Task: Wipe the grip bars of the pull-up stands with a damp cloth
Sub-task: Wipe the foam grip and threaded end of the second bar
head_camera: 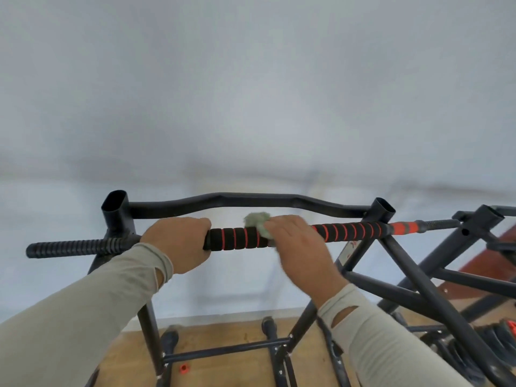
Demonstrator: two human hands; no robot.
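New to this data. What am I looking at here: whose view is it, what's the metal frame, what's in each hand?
There is no robot: this is one wide-angle camera worn on a person's head, looking forward and down at their own two hands. The black metal frame is a pull-up stand on a wooden floor, in front of a pale wall. Across its top runs a grip bar padded in black foam with red rings. The left hand is curled round that bar, apparently steadying it. The right hand presses a small green-grey cloth against the bar beside it, which fits wiping. A second stand shows at the right edge. A small orange object lies on the floor; I cannot tell what it is.
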